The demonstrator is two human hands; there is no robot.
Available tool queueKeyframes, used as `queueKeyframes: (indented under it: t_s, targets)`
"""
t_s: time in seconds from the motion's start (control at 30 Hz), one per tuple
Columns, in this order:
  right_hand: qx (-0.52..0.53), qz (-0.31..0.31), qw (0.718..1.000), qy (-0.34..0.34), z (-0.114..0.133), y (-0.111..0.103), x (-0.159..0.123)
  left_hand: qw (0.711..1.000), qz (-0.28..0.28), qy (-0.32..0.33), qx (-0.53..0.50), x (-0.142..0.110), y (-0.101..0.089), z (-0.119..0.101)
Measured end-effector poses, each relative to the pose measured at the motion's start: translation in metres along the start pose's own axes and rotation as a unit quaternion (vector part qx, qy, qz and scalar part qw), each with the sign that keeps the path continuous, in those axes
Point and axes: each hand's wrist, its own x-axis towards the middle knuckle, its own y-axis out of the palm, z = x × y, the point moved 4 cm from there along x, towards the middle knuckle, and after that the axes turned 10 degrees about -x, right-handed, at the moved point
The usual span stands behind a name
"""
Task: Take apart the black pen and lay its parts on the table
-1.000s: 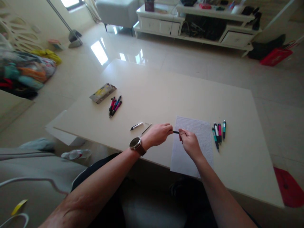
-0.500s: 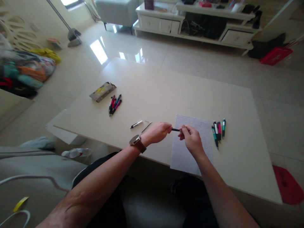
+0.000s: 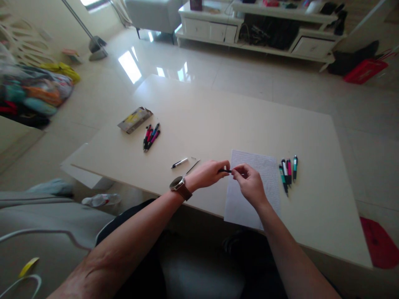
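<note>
Cream table [image 3: 218, 120], white lined paper [image 3: 264, 174], black pen part [image 3: 225, 170], brown-strapped watch [image 3: 180, 185], yellow-grey box [image 3: 135, 119]

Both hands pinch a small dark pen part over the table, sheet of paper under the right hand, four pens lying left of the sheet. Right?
Not quite. In the head view the four pens lie right of the sheet of paper, not left. The rest holds: left hand and right hand pinch the dark pen part over the table, the sheet under the right hand.

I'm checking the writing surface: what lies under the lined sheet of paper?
The lined sheet lies flat on the bare cream table; its near edge overhangs the table's edge. The right hand and forearm cover its left part, so anything there is hidden.
</note>
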Motion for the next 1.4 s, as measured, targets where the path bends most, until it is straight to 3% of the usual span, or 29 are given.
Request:
queueKeyframes:
  t_s: [0.1, 0.2, 0.3, 0.43, 0.6, 0.73, 0.83, 0.9, 1.03, 1.17, 1.27, 1.4]
  targets:
    - [0.011, -0.003, 1.000, -0.006, 0.001, 0.000, -0.001, 0.999, -0.001, 0.018, 0.026, 0.002, -0.001, -0.001]
    - [0.000, -0.015, 1.000, -0.004, 0.002, -0.002, -0.001, 0.997, -0.005, 0.002, 0.074, 0.001, -0.018, 0.011]
    - [-0.017, -0.024, 1.000, -0.002, 0.002, -0.005, -0.001, 0.984, -0.004, -0.087, 0.156, -0.009, -0.052, 0.038]
    - [-0.023, -0.020, 1.000, -0.005, 0.004, -0.004, 0.000, 0.940, -0.011, -0.231, 0.252, -0.032, -0.090, 0.068]
    - [-0.032, -0.016, 0.999, -0.014, 0.005, 0.000, 0.000, 0.901, 0.004, -0.303, 0.311, -0.043, -0.087, 0.067]
    - [-0.032, -0.022, 0.999, -0.013, 0.004, 0.000, -0.001, 0.886, 0.016, -0.331, 0.323, -0.042, -0.084, 0.061]
    - [-0.035, -0.016, 0.999, -0.012, 0.005, 0.000, -0.002, 0.901, -0.002, -0.314, 0.301, -0.038, -0.087, 0.062]
    - [-0.042, -0.005, 0.999, -0.012, 0.006, 0.002, -0.003, 0.926, -0.022, -0.270, 0.264, -0.034, -0.086, 0.061]
    - [-0.051, 0.000, 0.999, -0.014, 0.008, 0.004, -0.004, 0.987, 0.011, -0.145, 0.065, -0.021, -0.061, 0.040]
    - [-0.038, 0.013, 0.999, -0.012, 0.009, 0.007, -0.004, 0.992, 0.079, -0.063, -0.081, -0.009, -0.025, 0.008]
    - [-0.014, 0.020, 1.000, -0.003, 0.007, 0.008, -0.004, 0.994, 0.059, -0.041, -0.087, -0.002, -0.012, 0.000]
    - [-0.001, 0.012, 1.000, 0.003, 0.005, 0.007, -0.004, 0.996, 0.029, -0.030, -0.075, 0.005, -0.004, 0.004]
